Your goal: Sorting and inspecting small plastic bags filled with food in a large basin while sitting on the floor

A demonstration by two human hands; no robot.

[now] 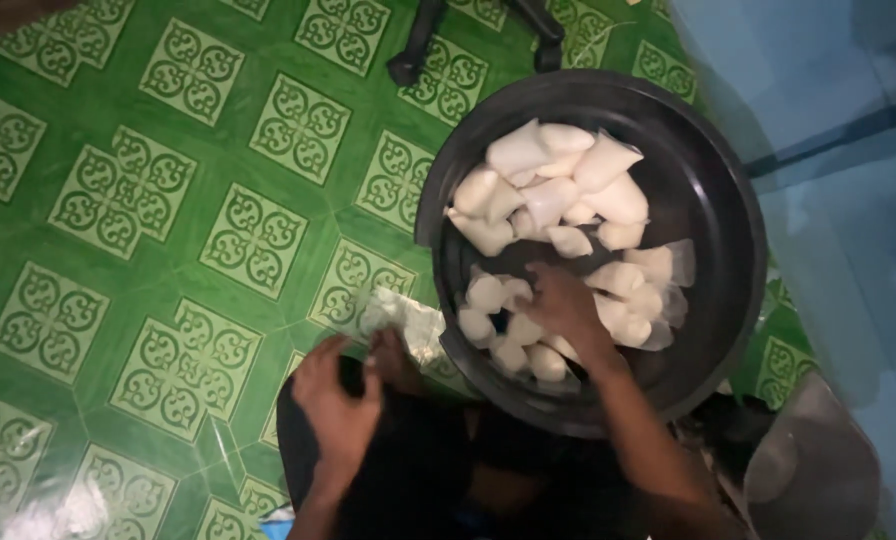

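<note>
A person crouches over a green floor covering (118,200) patterned with pale scrollwork squares, working with both bare hands. At about eight o'clock in the frame, the left hand (336,400) is curled over the upper edge of a black plastic bag (418,470) that sits between the knees, its fingers closed on the rim as if holding the mouth ready. Just beyond it, toward the centre, a crumpled clear plastic wrapper (403,322) lies flat on the floor beside the basin's rim.

At centre right, a wide round black plastic basin (713,200) holds a heap of small sealed clear pouches filled with white contents (558,190), piled from the middle toward its six o'clock edge. The right hand (560,305) reaches into the basin's lower part, fingers bent down among the pouches and touching several; whether it has one firmly gripped cannot be told from this view.

By the look of it, the step in hand is picking pouches out of the basin. The next move would seem to call for a secure hold on one or more pouches and a short carry toward seven o'clock, to the bag mouth held by the other hand.

At five o'clock, a translucent grey container (813,470) stands at the frame's edge.
</note>
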